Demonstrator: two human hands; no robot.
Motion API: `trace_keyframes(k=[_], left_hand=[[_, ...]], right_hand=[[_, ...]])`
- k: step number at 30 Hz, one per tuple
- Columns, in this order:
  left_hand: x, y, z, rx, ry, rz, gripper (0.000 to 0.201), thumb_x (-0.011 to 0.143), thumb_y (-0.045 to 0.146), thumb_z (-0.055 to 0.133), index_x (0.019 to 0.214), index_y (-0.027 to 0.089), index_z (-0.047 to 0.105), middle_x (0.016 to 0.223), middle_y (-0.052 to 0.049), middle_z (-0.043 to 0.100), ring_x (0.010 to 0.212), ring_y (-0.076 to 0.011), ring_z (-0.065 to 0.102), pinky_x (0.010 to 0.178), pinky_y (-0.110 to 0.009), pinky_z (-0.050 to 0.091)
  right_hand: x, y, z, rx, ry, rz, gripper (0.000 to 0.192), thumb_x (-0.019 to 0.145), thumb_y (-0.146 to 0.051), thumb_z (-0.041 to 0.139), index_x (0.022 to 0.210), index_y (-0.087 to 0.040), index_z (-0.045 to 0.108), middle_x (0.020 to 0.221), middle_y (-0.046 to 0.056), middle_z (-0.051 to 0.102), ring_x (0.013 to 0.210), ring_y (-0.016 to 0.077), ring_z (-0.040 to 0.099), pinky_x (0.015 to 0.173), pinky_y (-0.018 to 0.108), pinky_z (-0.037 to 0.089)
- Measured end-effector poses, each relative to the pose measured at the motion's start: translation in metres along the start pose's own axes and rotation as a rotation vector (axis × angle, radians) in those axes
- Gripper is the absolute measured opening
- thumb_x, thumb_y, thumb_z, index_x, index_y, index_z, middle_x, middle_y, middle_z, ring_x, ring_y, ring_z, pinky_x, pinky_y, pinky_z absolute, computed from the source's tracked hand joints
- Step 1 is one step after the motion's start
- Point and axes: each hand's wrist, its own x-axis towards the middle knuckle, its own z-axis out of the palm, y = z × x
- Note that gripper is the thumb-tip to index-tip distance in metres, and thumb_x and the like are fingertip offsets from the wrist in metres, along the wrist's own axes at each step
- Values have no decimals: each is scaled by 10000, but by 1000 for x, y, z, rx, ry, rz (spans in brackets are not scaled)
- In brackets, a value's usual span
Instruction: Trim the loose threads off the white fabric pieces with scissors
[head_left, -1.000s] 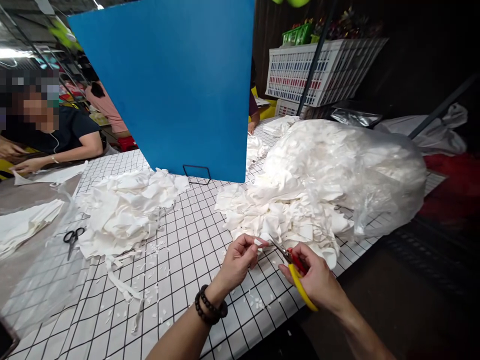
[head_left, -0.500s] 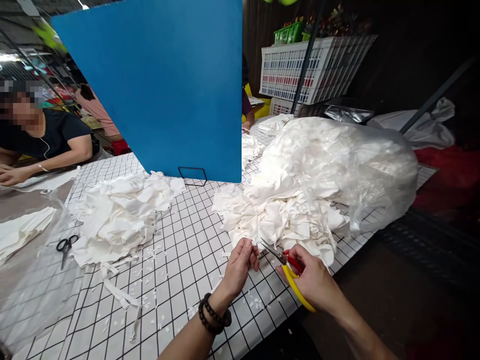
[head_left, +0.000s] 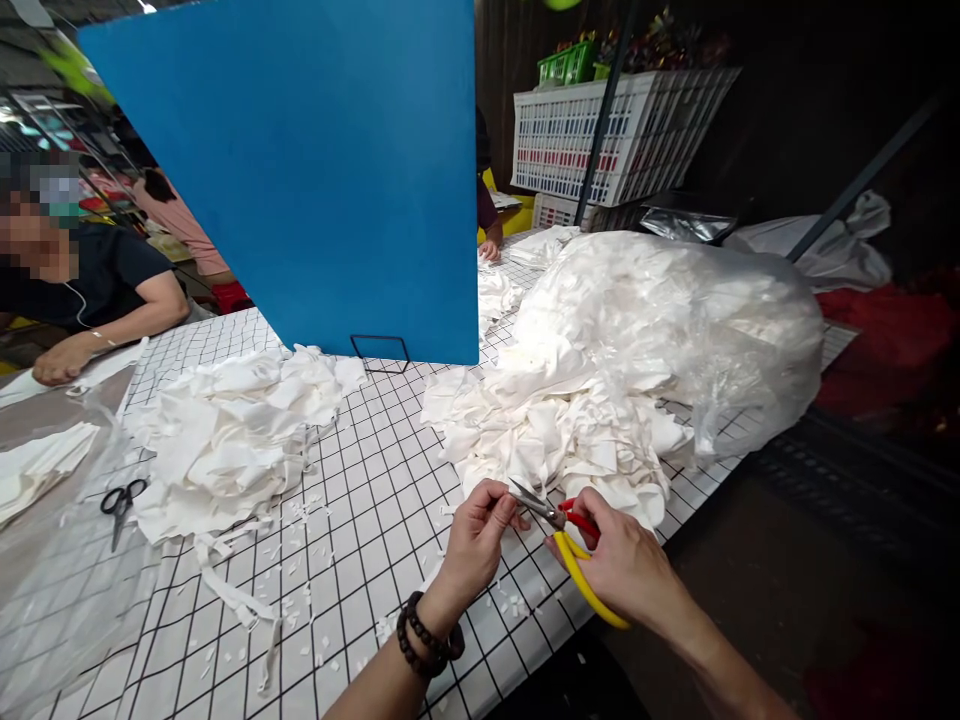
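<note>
My right hand (head_left: 619, 555) is wrapped round scissors (head_left: 541, 507) with one red and one yellow handle. Their blades are parted and point left, right at the fingertips of my left hand (head_left: 480, 530). The left fingers are pinched on a small piece of white fabric, mostly hidden by the fingers and blades. Just beyond both hands lies a heap of white fabric pieces (head_left: 540, 420). Another pile of white fabric (head_left: 225, 430) is on the left of the table, with thin straps (head_left: 232, 595) trailing from it.
An upright blue board (head_left: 315, 180) stands across the checked table (head_left: 375, 470). A big clear plastic bag (head_left: 750, 340) of white fabric sits at right. Black scissors (head_left: 120, 505) lie at left. White scraps (head_left: 300, 560) dot the tabletop. A co-worker (head_left: 112, 280) is at far left.
The scissors have shifted left, so their blades now reach my left fingertips. My left hand has turned slightly. The co-worker's hand at left has moved across the fabric there.
</note>
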Motion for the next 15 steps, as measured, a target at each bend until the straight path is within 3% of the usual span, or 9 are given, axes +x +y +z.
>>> trace_keyframes(k=[15], left_hand=[[-2, 4, -3, 101, -44, 91, 173, 940, 314, 518, 876, 173, 595, 836, -17, 535, 695, -140, 628, 648, -264, 477]], right_hand=[[-4, -12, -6, -54, 12, -27, 191, 734, -288, 621, 881, -264, 502, 720, -25, 658, 640, 191, 595, 563, 255, 291]])
